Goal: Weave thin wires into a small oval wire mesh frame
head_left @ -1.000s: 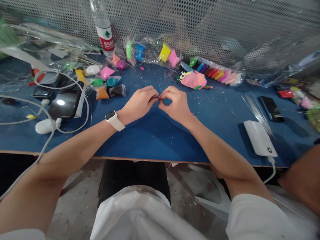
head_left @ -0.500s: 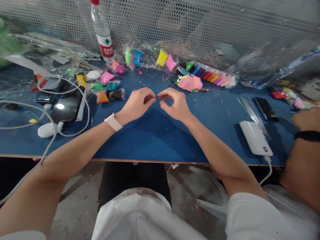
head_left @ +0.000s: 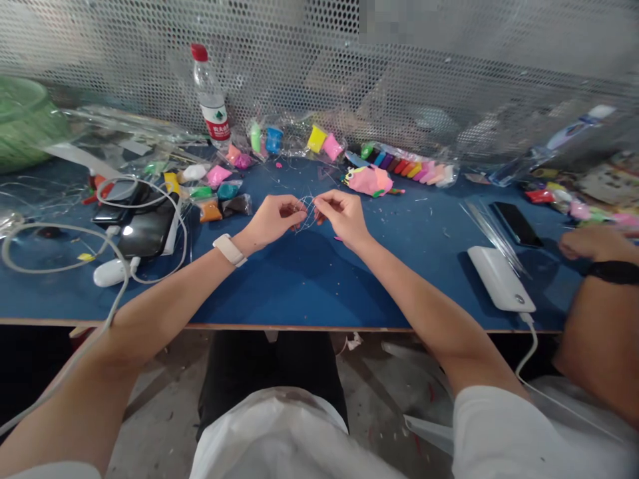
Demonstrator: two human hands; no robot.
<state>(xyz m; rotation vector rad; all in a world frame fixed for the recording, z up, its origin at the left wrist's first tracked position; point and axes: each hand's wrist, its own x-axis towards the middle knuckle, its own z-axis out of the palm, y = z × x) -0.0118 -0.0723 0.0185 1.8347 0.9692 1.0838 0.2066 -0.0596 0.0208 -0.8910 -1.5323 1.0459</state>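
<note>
My left hand [head_left: 280, 219] and my right hand [head_left: 344, 214] face each other over the blue table, fingertips a short gap apart. Between them is a loose tangle of thin, pale, wire-like strands [head_left: 308, 214], looped and crossing. The thumb and fingers of each hand are pinched on one side of it. Whether the strands are metal or plastic, I cannot tell. A pink clay figure [head_left: 369, 181] with an eye and green bits lies just behind my right hand. Small bags of coloured clay [head_left: 210, 210] sit to the left of my left hand.
A water bottle [head_left: 213, 110] stands at the back against a perforated metal panel [head_left: 299, 60]. Phones and cables surround a black device [head_left: 147, 226] at left. To the right lie a white power bank [head_left: 500, 278], a phone [head_left: 516, 224] and another person's hand [head_left: 594, 243].
The view has tilted up a little. My fingers have shifted, and the looped strands between them now show more clearly, spread wider. A small pink piece now shows beside my right hand.
</note>
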